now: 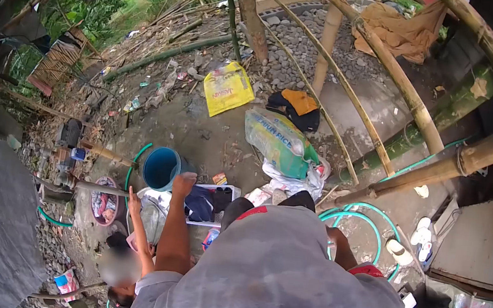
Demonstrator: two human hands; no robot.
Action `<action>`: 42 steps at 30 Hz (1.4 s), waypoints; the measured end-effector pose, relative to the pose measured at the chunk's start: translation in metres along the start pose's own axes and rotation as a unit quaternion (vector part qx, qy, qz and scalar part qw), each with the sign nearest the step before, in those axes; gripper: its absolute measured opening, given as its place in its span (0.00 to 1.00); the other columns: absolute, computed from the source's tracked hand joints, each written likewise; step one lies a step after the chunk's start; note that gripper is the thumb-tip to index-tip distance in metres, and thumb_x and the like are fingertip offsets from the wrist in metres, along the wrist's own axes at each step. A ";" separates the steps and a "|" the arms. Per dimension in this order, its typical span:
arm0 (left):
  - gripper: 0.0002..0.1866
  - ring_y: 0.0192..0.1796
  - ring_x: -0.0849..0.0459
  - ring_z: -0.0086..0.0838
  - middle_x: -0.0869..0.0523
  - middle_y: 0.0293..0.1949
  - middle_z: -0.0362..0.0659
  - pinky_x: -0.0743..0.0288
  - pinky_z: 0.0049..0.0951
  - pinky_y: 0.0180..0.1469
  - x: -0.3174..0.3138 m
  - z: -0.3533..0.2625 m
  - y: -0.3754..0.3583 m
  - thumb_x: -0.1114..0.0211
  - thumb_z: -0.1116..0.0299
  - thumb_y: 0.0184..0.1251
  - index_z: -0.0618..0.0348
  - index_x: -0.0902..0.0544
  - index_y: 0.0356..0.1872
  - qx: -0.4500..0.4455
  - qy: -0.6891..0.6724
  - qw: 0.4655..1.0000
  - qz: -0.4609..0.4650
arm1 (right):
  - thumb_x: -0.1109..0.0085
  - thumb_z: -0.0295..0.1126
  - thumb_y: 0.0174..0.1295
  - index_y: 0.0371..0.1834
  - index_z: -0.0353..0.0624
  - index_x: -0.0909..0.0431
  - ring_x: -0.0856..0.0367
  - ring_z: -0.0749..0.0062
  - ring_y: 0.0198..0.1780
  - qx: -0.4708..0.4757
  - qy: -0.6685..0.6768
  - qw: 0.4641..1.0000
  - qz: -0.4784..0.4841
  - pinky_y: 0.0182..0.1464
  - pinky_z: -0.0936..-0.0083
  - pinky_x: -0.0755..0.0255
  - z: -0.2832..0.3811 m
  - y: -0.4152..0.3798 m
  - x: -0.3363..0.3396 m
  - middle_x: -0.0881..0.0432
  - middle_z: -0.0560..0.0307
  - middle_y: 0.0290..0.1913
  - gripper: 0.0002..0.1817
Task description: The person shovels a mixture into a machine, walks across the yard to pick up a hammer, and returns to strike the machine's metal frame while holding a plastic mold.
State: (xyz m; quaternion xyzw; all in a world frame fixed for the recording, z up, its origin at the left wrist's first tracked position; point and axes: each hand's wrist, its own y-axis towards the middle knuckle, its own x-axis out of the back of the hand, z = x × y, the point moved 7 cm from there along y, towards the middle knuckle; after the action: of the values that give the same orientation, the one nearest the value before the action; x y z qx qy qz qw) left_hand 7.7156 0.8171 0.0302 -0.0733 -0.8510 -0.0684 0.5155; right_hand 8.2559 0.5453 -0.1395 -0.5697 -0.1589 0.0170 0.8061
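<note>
bucket (161, 167): you see smooth blue plastic
sack (226, 88): glossy yellow plastic, crumpled, far on the ground
poles (393, 67): smooth bamboo
hose (362, 217): glossy green plastic
ground (199, 131): rough matt concrete

A bucket (161, 168) is standing on the ground just left of a basin (213, 203) holding clothes. Beyond them a rice sack (277, 142) is lying, with a hose (358, 218) coiling to the basin's right, under leaning bamboo poles (398, 75).

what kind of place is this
Probably an outdoor washing spot in a rural yard: bare ground with a green hose, a blue bucket, a tub of clothes, and bamboo poles overhead.
</note>
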 end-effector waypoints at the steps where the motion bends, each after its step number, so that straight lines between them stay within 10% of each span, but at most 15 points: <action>1: 0.11 0.39 0.16 0.35 0.15 0.35 0.43 0.24 0.29 0.42 0.006 0.019 0.014 0.41 0.69 0.48 0.55 0.16 0.35 0.011 0.004 1.000 0.007 | 0.57 0.54 0.62 0.50 0.34 0.28 0.21 0.60 0.44 0.053 0.000 0.999 -0.009 0.43 0.63 0.28 0.058 -0.003 0.004 0.22 0.45 0.47 0.30; 4: 0.06 0.38 0.17 0.34 0.15 0.35 0.40 0.23 0.31 0.40 0.010 0.046 0.052 0.42 0.69 0.48 0.51 0.17 0.26 -0.148 0.144 0.978 -0.024 | 0.57 0.50 0.62 0.43 0.32 0.24 0.21 0.61 0.40 0.236 0.007 0.971 -0.039 0.44 0.68 0.30 0.184 0.038 0.028 0.18 0.47 0.37 0.28; 10: 0.07 0.36 0.17 0.37 0.15 0.35 0.42 0.23 0.33 0.38 0.033 0.113 0.203 0.42 0.70 0.48 0.52 0.16 0.26 -0.140 0.164 0.977 0.001 | 0.56 0.46 0.63 0.45 0.38 0.22 0.21 0.68 0.37 0.188 0.074 0.964 -0.175 0.42 0.70 0.29 0.312 0.052 0.096 0.18 0.52 0.38 0.22; 12: 0.07 0.36 0.17 0.38 0.15 0.35 0.43 0.24 0.34 0.38 0.040 0.125 0.273 0.43 0.70 0.49 0.51 0.16 0.27 -0.157 0.150 0.976 0.013 | 0.56 0.46 0.63 0.41 0.41 0.24 0.20 0.73 0.34 0.177 0.124 0.951 -0.220 0.35 0.69 0.27 0.234 0.224 0.115 0.18 0.58 0.35 0.19; 14: 0.10 0.34 0.17 0.37 0.16 0.31 0.47 0.25 0.34 0.37 0.060 0.127 0.350 0.41 0.69 0.49 0.52 0.16 0.33 -0.079 0.062 0.995 0.009 | 0.56 0.43 0.64 0.42 0.42 0.25 0.21 0.71 0.25 0.166 0.300 0.925 -0.164 0.25 0.72 0.27 0.268 0.153 0.083 0.18 0.58 0.31 0.17; 16: 0.11 0.32 0.17 0.37 0.16 0.30 0.49 0.25 0.34 0.36 0.068 0.131 0.418 0.40 0.69 0.50 0.52 0.16 0.36 -0.055 0.023 0.998 0.009 | 0.54 0.38 0.62 0.36 0.40 0.22 0.21 0.69 0.21 0.153 0.251 0.915 -0.275 0.21 0.74 0.26 0.234 0.177 0.058 0.20 0.57 0.24 0.14; 17: 0.12 0.31 0.17 0.33 0.16 0.28 0.48 0.25 0.32 0.35 0.073 0.134 0.454 0.40 0.70 0.50 0.55 0.16 0.37 -0.029 -0.053 0.998 0.004 | 0.54 0.36 0.61 0.32 0.40 0.22 0.22 0.68 0.21 0.125 -0.001 0.933 -0.337 0.20 0.74 0.27 0.187 0.238 0.037 0.20 0.57 0.23 0.13; 18: 0.13 0.30 0.17 0.30 0.16 0.26 0.48 0.25 0.31 0.35 0.075 0.140 0.489 0.39 0.71 0.50 0.58 0.17 0.39 -0.002 -0.127 0.992 0.004 | 0.53 0.39 0.62 0.33 0.42 0.23 0.21 0.65 0.23 -0.006 0.333 0.904 -0.268 0.24 0.68 0.26 0.194 0.195 -0.012 0.20 0.57 0.26 0.13; 20: 0.13 0.29 0.18 0.27 0.16 0.26 0.46 0.25 0.29 0.35 0.085 0.125 0.542 0.39 0.72 0.51 0.60 0.17 0.39 -0.005 -0.198 0.980 0.027 | 0.52 0.43 0.63 0.43 0.43 0.26 0.19 0.58 0.36 -0.122 0.362 0.920 -0.091 0.38 0.59 0.29 0.208 0.169 -0.096 0.19 0.55 0.38 0.16; 21: 0.12 0.29 0.19 0.24 0.16 0.25 0.45 0.26 0.28 0.34 0.088 0.117 0.558 0.40 0.72 0.53 0.63 0.18 0.40 0.011 -0.269 0.962 0.047 | 0.48 0.41 0.61 0.41 0.40 0.24 0.19 0.64 0.27 -0.117 0.295 0.945 -0.077 0.26 0.65 0.27 0.224 0.158 -0.122 0.18 0.53 0.34 0.15; 25: 0.11 0.25 0.20 0.22 0.16 0.24 0.43 0.28 0.21 0.29 0.119 0.087 0.638 0.37 0.67 0.56 0.64 0.17 0.35 -0.030 -0.180 0.983 0.021 | 0.47 0.43 0.61 0.44 0.39 0.25 0.19 0.60 0.40 -0.168 0.259 0.951 -0.022 0.40 0.60 0.26 0.261 0.193 -0.189 0.18 0.54 0.41 0.18; 31: 0.11 0.22 0.22 0.21 0.19 0.18 0.42 0.30 0.23 0.28 0.160 0.092 0.767 0.37 0.65 0.56 0.62 0.17 0.35 -0.061 -0.169 0.983 -0.022 | 0.46 0.44 0.59 0.41 0.38 0.23 0.18 0.59 0.32 -0.084 0.240 0.956 -0.149 0.32 0.60 0.26 0.434 0.243 -0.091 0.17 0.51 0.33 0.18; 32: 0.11 0.22 0.22 0.22 0.19 0.18 0.41 0.30 0.23 0.27 0.162 0.079 0.819 0.37 0.65 0.56 0.63 0.17 0.35 -0.101 -0.162 0.981 -0.023 | 0.47 0.42 0.58 0.38 0.37 0.22 0.18 0.61 0.30 0.015 -0.015 0.920 -0.392 0.32 0.64 0.27 0.475 0.312 -0.026 0.17 0.47 0.30 0.18; 35: 0.12 0.26 0.19 0.25 0.17 0.24 0.44 0.28 0.24 0.31 0.165 0.070 0.867 0.38 0.66 0.55 0.62 0.17 0.37 -0.135 -0.132 0.982 0.008 | 0.50 0.42 0.58 0.35 0.34 0.22 0.18 0.64 0.33 0.291 0.147 0.847 -0.420 0.36 0.69 0.28 0.670 0.192 0.031 0.19 0.46 0.29 0.19; 42: 0.15 0.41 0.20 0.39 0.19 0.38 0.49 0.29 0.33 0.46 0.234 -0.029 1.004 0.39 0.63 0.59 0.61 0.20 0.43 -0.325 -0.181 0.915 -0.157 | 0.48 0.36 0.57 0.37 0.35 0.21 0.20 0.71 0.33 0.258 0.288 0.856 -0.343 0.36 0.74 0.29 0.745 0.180 0.033 0.18 0.54 0.30 0.15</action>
State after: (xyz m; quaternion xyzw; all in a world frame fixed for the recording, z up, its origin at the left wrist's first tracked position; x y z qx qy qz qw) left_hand 7.8297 1.8082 0.2917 -0.1139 -0.8612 -0.4069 0.2825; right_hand 8.1092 1.2956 -0.0739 -0.2296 -0.0951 -0.3853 0.8887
